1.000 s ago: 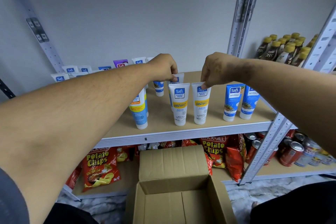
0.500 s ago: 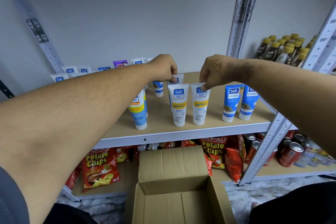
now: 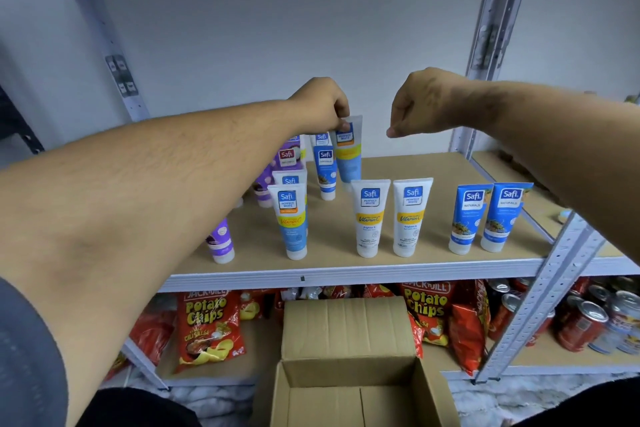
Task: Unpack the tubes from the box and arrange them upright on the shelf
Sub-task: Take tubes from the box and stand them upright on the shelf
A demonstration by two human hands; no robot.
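Note:
Several Safi tubes stand cap-down on the wooden shelf (image 3: 429, 166). My left hand (image 3: 322, 104) pinches the top edge of a blue-and-white tube (image 3: 349, 156) in the back row, held upright; whether its cap touches the shelf I cannot tell. My right hand (image 3: 424, 104) hovers above the shelf with curled fingers and holds nothing. Below it stand two white Vitamin C tubes (image 3: 369, 218) (image 3: 411, 217) side by side at the front. Two blue Naturals tubes (image 3: 468, 217) stand to the right. The open cardboard box (image 3: 349, 333) below shows a bare bottom.
Purple tubes (image 3: 221, 241) stand at the left, partly hidden by my left arm. Grey shelf uprights (image 3: 554, 270) frame the right side. On the lower shelf lie potato chip bags (image 3: 207, 326) and red cans (image 3: 585, 322).
My right hand has let go of the right white tube and risen above it. My left hand still pinches the back tube. The view has shifted.

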